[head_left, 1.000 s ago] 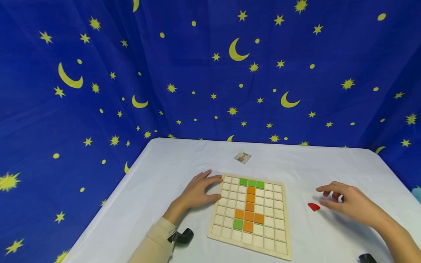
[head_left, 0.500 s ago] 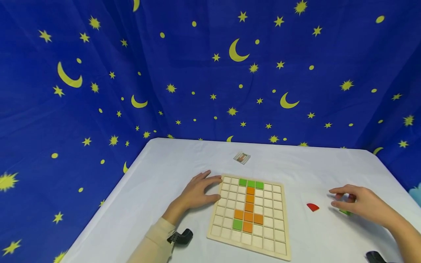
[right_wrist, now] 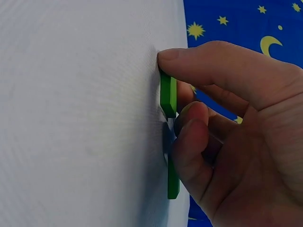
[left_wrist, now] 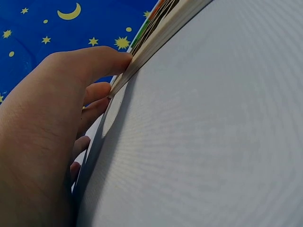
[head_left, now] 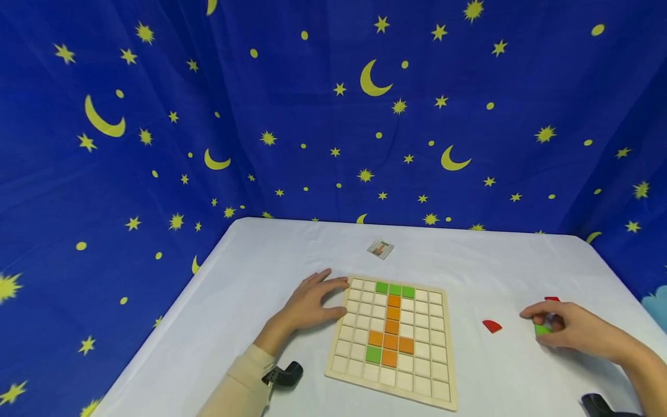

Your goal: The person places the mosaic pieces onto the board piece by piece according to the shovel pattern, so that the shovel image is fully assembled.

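Observation:
My left hand point(head_left: 308, 300) rests on the table with fingers spread, index finger and thumb touching the left edge of a wooden grid board point(head_left: 341, 379). Green and orange square tiles point(head_left: 391, 341) lie in some of its cells. At the right, my right hand point(head_left: 578, 329) is down at the table, fingers curved about a green tile point(head_left: 542, 329). In the right wrist view a fingertip touches one end of this tile point(right_wrist: 168, 94); whether the tile is pinched is unclear. A second green piece point(right_wrist: 173, 182) lies partly behind a digit there.
A red quarter-round piece point(head_left: 492, 326) lies between the board and my right hand. Another red piece point(head_left: 552, 299) shows just beyond that hand. A small picture card point(head_left: 381, 249) lies behind the board. A blue curtain point(head_left: 312, 116) with stars and moons surrounds the white table.
My right hand has moved right, away from the red quarter-round piece, and come down at the green tile. A red piece beyond it has come into view. My left hand has stayed at the board.

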The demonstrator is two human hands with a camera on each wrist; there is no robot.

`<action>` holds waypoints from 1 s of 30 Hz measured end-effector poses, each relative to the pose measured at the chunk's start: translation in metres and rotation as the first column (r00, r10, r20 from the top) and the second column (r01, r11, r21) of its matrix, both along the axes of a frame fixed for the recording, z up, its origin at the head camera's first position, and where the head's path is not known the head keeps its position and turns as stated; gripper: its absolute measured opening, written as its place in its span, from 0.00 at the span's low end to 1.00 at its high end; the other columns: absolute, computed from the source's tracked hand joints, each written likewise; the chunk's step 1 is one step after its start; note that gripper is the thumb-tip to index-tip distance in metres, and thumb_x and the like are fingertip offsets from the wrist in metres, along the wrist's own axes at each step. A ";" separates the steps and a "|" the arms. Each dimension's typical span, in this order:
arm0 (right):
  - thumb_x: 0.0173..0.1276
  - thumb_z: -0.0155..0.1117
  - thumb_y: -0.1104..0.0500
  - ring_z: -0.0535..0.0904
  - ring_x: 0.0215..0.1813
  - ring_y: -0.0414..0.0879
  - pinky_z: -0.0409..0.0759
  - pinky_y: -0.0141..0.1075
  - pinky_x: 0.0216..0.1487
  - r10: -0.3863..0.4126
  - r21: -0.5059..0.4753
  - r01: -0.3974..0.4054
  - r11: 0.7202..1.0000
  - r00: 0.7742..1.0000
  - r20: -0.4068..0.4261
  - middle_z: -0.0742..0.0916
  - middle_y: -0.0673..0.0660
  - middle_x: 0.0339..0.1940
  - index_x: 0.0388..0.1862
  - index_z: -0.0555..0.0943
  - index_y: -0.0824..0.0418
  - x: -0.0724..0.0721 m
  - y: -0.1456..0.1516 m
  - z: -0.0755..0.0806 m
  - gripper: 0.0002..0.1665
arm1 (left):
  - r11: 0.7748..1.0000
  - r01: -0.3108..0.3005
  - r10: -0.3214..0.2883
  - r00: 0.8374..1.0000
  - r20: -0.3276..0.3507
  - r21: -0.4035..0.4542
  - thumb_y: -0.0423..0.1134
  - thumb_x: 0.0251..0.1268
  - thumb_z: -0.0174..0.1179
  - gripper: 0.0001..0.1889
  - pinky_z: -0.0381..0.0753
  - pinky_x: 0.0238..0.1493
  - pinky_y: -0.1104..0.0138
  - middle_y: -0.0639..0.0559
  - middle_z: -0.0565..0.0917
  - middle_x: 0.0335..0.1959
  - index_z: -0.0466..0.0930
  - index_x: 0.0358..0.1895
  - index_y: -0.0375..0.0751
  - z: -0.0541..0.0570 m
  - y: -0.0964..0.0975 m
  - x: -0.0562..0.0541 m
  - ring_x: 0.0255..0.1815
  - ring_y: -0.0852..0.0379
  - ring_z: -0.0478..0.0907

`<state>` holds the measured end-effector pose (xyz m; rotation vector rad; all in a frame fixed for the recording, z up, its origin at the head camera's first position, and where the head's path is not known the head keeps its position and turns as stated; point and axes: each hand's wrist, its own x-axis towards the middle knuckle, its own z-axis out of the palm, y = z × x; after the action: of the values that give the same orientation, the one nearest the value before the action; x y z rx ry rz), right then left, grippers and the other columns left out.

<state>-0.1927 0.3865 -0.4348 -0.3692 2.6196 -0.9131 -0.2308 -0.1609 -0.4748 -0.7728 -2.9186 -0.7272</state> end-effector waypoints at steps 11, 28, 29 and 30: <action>0.51 0.76 0.56 0.67 0.30 0.44 0.67 0.34 0.26 -0.057 0.059 0.058 0.997 0.998 -0.005 0.76 0.55 0.37 0.56 0.78 0.65 0.000 0.002 0.000 0.33 | 1.000 -0.004 0.004 1.000 0.013 -0.001 0.67 0.57 0.58 0.32 0.51 0.68 0.44 0.70 0.65 0.69 0.71 0.66 0.66 0.001 0.001 0.000 0.75 0.52 0.48; 0.54 0.74 0.58 0.67 0.30 0.43 0.66 0.33 0.25 -0.016 0.057 0.017 0.998 1.000 -0.018 0.75 0.54 0.30 0.52 0.82 0.61 0.002 0.000 0.004 0.25 | 1.000 -0.007 0.007 1.000 0.013 -0.013 0.67 0.57 0.57 0.32 0.50 0.69 0.45 0.68 0.66 0.70 0.71 0.66 0.66 0.003 0.002 -0.001 0.75 0.51 0.49; 0.53 0.74 0.58 0.67 0.30 0.43 0.67 0.33 0.26 -0.007 0.047 0.008 0.999 0.999 -0.033 0.75 0.54 0.30 0.52 0.82 0.60 0.002 -0.002 0.004 0.25 | 1.000 -0.006 0.006 1.000 0.010 -0.011 0.67 0.57 0.58 0.32 0.50 0.68 0.45 0.67 0.66 0.69 0.71 0.66 0.65 0.003 0.002 -0.001 0.75 0.51 0.49; 0.54 0.74 0.57 0.68 0.31 0.42 0.67 0.33 0.26 0.003 0.040 -0.001 0.999 0.999 -0.048 0.76 0.54 0.31 0.52 0.83 0.59 0.002 -0.003 0.004 0.25 | 1.000 -0.006 0.006 1.000 0.009 -0.009 0.66 0.57 0.58 0.32 0.51 0.68 0.44 0.67 0.66 0.69 0.71 0.66 0.65 0.003 0.002 -0.001 0.75 0.51 0.49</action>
<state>-0.1909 0.3835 -0.4309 -0.3883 2.6767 -0.8602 -0.2314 -0.1590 -0.4718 -0.7636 -2.9326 -0.7199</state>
